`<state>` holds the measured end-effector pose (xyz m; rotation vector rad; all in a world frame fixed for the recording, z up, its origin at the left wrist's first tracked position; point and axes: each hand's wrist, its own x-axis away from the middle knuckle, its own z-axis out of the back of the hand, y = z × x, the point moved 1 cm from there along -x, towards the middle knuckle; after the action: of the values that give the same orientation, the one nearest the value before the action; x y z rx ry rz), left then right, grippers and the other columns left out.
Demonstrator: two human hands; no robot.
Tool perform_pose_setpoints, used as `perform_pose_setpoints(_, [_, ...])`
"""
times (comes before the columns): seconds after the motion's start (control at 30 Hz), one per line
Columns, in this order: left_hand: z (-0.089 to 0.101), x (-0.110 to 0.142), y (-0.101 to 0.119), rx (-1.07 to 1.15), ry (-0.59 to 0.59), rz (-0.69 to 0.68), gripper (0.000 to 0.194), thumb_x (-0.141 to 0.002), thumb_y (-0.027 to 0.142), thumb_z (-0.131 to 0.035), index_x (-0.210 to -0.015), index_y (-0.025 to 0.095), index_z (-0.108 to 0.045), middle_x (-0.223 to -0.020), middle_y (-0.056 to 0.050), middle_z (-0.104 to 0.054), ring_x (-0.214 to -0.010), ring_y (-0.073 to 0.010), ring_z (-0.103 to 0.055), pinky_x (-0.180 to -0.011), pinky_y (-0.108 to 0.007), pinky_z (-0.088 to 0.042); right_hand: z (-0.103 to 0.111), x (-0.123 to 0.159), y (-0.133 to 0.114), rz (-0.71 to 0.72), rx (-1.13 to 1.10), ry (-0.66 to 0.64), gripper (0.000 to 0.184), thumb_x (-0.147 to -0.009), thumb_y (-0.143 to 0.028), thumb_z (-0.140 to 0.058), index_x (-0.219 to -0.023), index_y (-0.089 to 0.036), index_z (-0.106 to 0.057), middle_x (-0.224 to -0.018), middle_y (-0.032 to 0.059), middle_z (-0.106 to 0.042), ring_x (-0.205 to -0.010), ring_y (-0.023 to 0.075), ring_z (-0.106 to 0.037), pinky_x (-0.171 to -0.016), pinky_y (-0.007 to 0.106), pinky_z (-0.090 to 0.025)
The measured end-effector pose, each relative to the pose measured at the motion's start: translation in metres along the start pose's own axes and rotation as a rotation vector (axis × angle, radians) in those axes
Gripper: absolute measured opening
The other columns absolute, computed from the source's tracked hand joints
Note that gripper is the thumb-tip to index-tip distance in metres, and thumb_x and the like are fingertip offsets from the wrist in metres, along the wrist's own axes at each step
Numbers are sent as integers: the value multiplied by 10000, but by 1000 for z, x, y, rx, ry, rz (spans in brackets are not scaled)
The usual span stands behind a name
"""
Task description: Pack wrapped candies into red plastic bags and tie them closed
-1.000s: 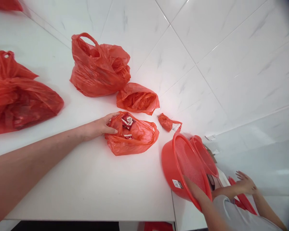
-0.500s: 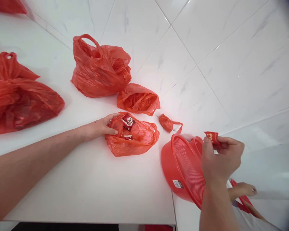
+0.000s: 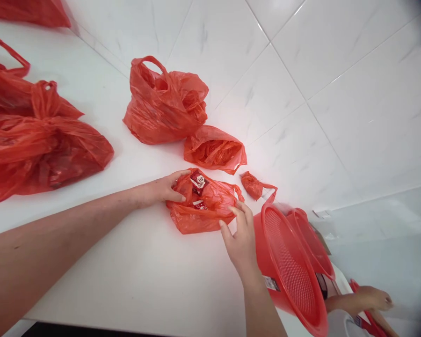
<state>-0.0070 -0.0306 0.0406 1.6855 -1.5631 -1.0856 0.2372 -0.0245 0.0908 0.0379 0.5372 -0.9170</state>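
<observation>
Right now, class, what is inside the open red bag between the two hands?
Two dark-red printed packets show inside the bag. Anything beneath them or the bag's folds is covered and cannot be seen.

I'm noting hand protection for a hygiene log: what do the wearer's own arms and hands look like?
The left hand and right hand are bare: no gloves, rings or watch show. Neither the left forearm, marked by a small spot, nor the right forearm shows a sleeve.
</observation>
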Motion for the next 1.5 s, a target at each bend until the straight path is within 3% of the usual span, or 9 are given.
perform_pose_setpoints(0.23, [5,1,11,-38,-183,102,837,-573,227,-775,-1342,261,-445,-1273,-84,-590,-1189,-327,-527,-936,-427,-477,-1,51,48,-259,15,189,434,-844,-332,-501,-1246,-185,-428,-1357,164,-367,-1287,294,-352,-1033,507,-328])
perform_pose_setpoints(0.47, [7,3,9,-76,-77,160,869,-569,208,-799,-1355,300,-440,-1262,-76,-602,-1128,-322,-577,-876,-402,-529,16,51,81,-509,-128,165,553,-811,-395,-546,-1301,-192,-388,-1349,162,-384,-1250,295,-399,-985,473,-391])
perform_pose_setpoints(0.6, [6,2,8,-144,-105,149,879,-577,225,-803,-1365,303,-422,-1333,-66,-547,-1217,-325,-503,-956,-415,-475,18,23,64,-363,-178,206,532,-819,-406,-549,-1292,-217,-396,-1351,126,-406,-1239,264,-414,-993,461,-390])
perform_pose_setpoints(0.77, [4,2,6,-165,-135,125,847,-647,270,-768,-1396,295,-371,-1396,-74,-480,-1276,-314,-443,-1002,-404,-435,-4,-25,40,-161,-227,251,602,-818,-405,-553,-1344,-198,-346,-1391,148,-376,-1294,261,-355,-1038,480,-336])
perform_pose_setpoints(0.9, [-3,3,7,-237,-19,119,898,-601,288,-804,-1392,279,-378,-1388,-89,-486,-1257,-324,-464,-954,-381,-480,-37,-42,49,-224,-271,232,575,-785,-355,-574,-1310,-181,-415,-1284,144,-508,-1204,274,-455,-989,460,-363])
perform_pose_setpoints(0.97, [-6,2,6,-291,70,131,909,-540,279,-836,-1351,268,-426,-1341,-102,-529,-1188,-326,-530,-902,-368,-513,-54,-39,62,-354,-360,133,361,-793,-304,-530,-1135,-193,-560,-1032,93,-643,-988,246,-578,-869,395,-422])
perform_pose_setpoints(1.07, [-4,-3,3,-341,229,61,924,-540,310,-826,-1353,277,-389,-1138,-82,-649,-993,-294,-642,-790,-362,-546,-69,-30,81,-502,-588,95,172,-793,-281,-474,-826,-200,-622,-752,26,-651,-741,190,-595,-706,300,-418])
perform_pose_setpoints(1.3, [15,-26,20,-436,462,9,763,-581,285,-802,-1245,273,-428,-751,32,-619,-647,-141,-625,-597,-238,-497,-62,-27,105,-603,-917,228,162,-714,-336,-510,-646,-191,-539,-629,-24,-565,-642,150,-518,-616,260,-379])
perform_pose_setpoints(1.5, [-25,-46,75,-500,354,-39,655,-602,306,-796,-1176,241,-486,-793,20,-621,-684,-123,-613,-637,-233,-503,-36,-35,102,-635,-1139,306,173,-704,-353,-500,-692,-187,-546,-701,2,-594,-654,139,-538,-612,258,-419])
